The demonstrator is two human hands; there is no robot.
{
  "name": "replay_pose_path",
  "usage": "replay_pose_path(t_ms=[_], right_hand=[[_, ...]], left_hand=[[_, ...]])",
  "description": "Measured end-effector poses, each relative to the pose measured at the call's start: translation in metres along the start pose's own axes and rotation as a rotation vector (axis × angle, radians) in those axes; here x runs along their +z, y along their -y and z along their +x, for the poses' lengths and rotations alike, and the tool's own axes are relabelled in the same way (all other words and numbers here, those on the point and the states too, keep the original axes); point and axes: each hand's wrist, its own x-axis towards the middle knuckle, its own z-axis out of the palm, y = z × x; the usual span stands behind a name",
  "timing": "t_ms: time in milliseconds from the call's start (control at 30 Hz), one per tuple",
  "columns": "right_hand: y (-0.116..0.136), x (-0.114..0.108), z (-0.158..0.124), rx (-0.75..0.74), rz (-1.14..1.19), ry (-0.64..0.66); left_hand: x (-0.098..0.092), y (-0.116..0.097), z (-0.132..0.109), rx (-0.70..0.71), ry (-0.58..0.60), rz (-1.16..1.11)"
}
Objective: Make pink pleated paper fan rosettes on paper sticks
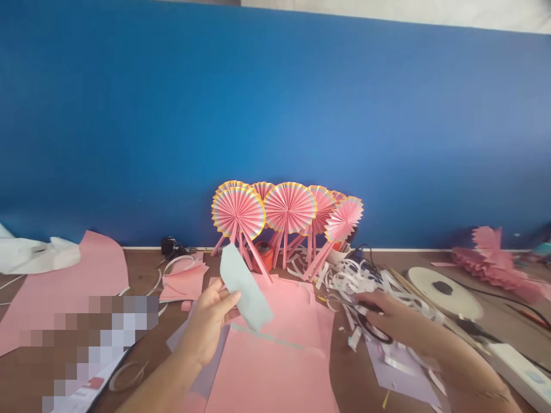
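Note:
My left hand pinches a pale blue-green piece of paper between thumb and fingers, tilted above the pink paper sheets. Across the pink sheets lies a thin blue-green strip. On the right, my right hand is closed at the black handles of a pair of scissors, whose blades point left beside the white paper scraps. The fingers are partly hidden by the back of the hand. Behind both hands stand several pink pleated paper fans with yellow edges and pink paper legs.
Curled white paper strips are heaped right of centre. A red pot stands behind the sheets. At right are a round cream disc, a white power strip and dark cables. A blue partition closes off the back.

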Motion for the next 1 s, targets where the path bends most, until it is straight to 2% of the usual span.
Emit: replay_pose_path(t_ms=[100, 167, 233, 367, 433, 533, 600, 700, 1000], right_hand=[[0.006, -0.001, -0.001, -0.052, 0.272, 0.107], [0.023, 0.001, -0.001, -0.084, 0.483, 0.16], [0.049, 0.007, 0.0, -0.049, 0.732, 0.27], [0.1, 0.037, -0.005, -0.077, 1.086, 0.523], [0.118, 0.055, -0.01, -0.1, 1.156, 0.641], [0.134, 0.074, -0.019, -0.098, 1.207, 0.649], [0.139, 0.079, -0.022, -0.105, 1.228, 0.61], [0.142, 0.082, -0.023, -0.116, 1.231, 0.566], [0.142, 0.092, -0.024, -0.128, 1.246, 0.558]], left_hand=[[-0.003, 0.002, 0.0, -0.007, -0.003, -0.012], [-0.005, 0.004, 0.0, 0.003, -0.015, -0.021], [-0.007, 0.007, 0.001, 0.01, -0.043, -0.041], [-0.008, 0.008, 0.004, 0.008, -0.062, -0.083], [-0.009, 0.008, 0.004, 0.009, -0.05, -0.083], [-0.01, 0.008, 0.005, 0.008, -0.052, -0.071], [-0.011, 0.009, 0.005, 0.009, -0.047, -0.061], [-0.012, 0.011, 0.007, 0.002, -0.036, -0.042], [-0.013, 0.015, 0.01, -0.034, -0.068, 0.015]])
